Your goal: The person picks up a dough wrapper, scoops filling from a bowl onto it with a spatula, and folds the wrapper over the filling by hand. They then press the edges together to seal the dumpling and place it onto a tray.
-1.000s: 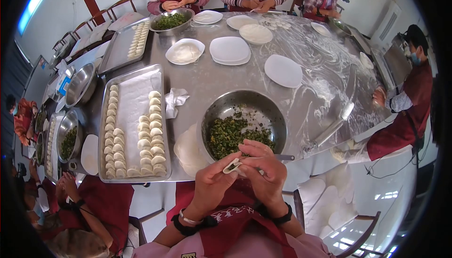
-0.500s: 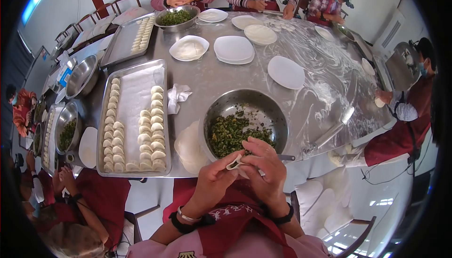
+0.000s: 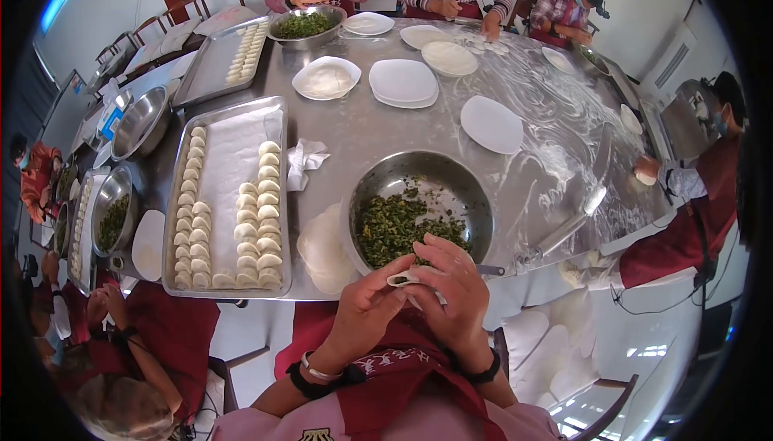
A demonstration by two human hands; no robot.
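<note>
head view: left hand [image 3: 366, 312] and right hand [image 3: 455, 300] pinch one dumpling [image 3: 401, 280] near one filling bowl [image 3: 455, 185].

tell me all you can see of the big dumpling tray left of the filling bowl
The tray is rectangular metal with a raised rim, lying on the metal table. Pale folded dumplings overlap in rows along its left, near and right sides; the middle looks bare and whitish. Crumpled white cloth or paper lies beside it. No hand touches it.
</note>
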